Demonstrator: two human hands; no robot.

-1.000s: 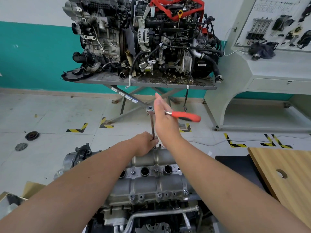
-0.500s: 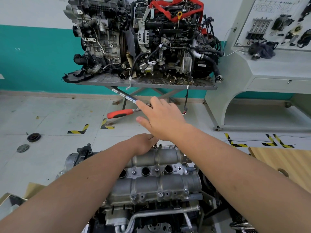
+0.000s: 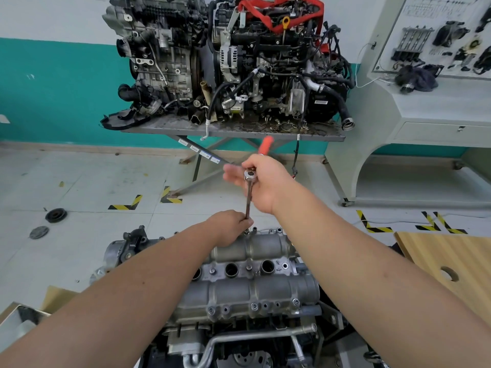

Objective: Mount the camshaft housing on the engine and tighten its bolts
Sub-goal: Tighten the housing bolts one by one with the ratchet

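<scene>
Mid-tightening: my right hand (image 3: 261, 181) has swung the ratchet (image 3: 250, 175) round again, its red handle now pointing away toward the far engine stand (image 3: 233, 131), fingers loosely curled about the head. Left hand (image 3: 230, 227) grips the extension (image 3: 248, 200) at a rear bolt. Camshaft housing (image 3: 249, 277) sits on the engine, w/ front bolts seated.

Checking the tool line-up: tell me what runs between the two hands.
In the head view, the ratchet's steel extension bar spans from the right hand at the ratchet head down to the left hand gripping its lower end.
</scene>
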